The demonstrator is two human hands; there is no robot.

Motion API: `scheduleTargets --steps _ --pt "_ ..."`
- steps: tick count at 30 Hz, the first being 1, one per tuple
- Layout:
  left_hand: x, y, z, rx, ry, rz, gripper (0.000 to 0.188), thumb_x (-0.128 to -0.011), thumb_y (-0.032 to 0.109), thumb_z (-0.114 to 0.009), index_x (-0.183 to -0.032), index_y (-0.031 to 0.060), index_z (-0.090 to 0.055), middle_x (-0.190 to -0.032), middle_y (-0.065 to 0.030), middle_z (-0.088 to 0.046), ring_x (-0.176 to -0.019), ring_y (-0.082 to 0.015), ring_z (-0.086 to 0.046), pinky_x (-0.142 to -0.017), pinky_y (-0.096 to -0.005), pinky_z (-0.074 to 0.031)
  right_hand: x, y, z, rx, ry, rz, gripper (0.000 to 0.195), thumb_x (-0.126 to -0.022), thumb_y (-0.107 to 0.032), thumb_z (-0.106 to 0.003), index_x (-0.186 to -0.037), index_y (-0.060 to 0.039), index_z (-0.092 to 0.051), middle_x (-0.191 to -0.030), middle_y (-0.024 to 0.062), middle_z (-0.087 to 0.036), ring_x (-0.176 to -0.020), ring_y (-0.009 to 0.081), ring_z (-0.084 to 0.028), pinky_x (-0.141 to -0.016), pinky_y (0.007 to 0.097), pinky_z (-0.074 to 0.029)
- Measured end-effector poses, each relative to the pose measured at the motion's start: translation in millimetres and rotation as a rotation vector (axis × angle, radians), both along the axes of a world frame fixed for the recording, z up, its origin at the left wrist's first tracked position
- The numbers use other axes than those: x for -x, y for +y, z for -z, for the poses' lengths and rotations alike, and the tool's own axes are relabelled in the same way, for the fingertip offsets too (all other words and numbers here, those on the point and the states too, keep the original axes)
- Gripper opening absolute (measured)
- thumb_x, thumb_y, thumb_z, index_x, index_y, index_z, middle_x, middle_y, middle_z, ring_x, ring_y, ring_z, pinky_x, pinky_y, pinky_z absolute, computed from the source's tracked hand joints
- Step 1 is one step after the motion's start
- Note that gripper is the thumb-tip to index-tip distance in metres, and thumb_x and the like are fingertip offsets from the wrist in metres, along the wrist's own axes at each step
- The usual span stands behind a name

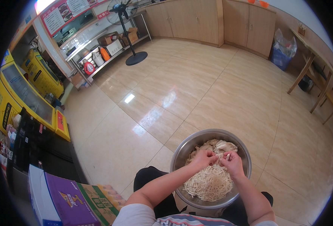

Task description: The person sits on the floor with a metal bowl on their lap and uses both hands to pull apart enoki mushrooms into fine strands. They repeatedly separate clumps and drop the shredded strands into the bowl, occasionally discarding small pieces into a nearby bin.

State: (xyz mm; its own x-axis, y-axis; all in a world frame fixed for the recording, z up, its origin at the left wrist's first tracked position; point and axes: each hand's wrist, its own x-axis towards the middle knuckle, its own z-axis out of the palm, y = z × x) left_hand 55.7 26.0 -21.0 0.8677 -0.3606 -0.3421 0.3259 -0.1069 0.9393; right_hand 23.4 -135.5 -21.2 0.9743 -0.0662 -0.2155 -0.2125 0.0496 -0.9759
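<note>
A wide stainless-steel basin [241, 141] sits low in front of me, between my knees. In its near half lies a heap of thin pale shreds [207, 185], apparently cooked chicken meat. Larger unshredded pieces [225, 147] rest against the far side. Above the basin, my left hand [207, 158] and my right hand [232, 163] are close together, fingertips pinching a small pale strip of meat [219, 156] between them. Another short strip [228, 156] sticks up by the right fingers. The fingers partly hide what they grip.
A purple and green carton [73, 195] stands at my near left, beside a black cabinet [50, 152] and yellow display fridges [28, 93]. Farther off are a pedestal fan [136, 58], a steel shelf [98, 69] with bottles, a lined blue bin [281, 58] and a wooden table [310, 60].
</note>
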Motion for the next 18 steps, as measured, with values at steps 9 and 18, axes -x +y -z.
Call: scheduleTargets --steps 9,18 --pt "-3 1 -1 -0.155 -0.142 0.059 0.015 -0.08 0.014 -0.06 -0.074 -0.0001 -0.061 -0.06 -0.004 -0.057 -0.055 -0.0096 -0.051 -0.051 -0.026 -0.042 -1 2 9 0.242 -0.076 -0.026 0.013 -0.07 -0.006 -0.062 -0.08 -0.0026 -0.054 -0.068 0.0026 -0.054 -0.057 0.0087 -0.053 -0.052 0.0245 -0.045" --pt "-1 4 -22 -0.156 -0.013 0.027 0.019 -0.082 0.018 -0.06 -0.078 -0.0009 -0.062 -0.066 -0.0018 -0.06 -0.061 -0.0078 -0.054 -0.058 -0.0226 -0.043 -3 -1 9 0.194 -0.051 0.004 0.021 -0.069 -0.014 -0.067 -0.084 -0.0032 -0.055 -0.07 0.0022 -0.056 -0.064 0.0091 -0.052 -0.057 0.0252 -0.043"
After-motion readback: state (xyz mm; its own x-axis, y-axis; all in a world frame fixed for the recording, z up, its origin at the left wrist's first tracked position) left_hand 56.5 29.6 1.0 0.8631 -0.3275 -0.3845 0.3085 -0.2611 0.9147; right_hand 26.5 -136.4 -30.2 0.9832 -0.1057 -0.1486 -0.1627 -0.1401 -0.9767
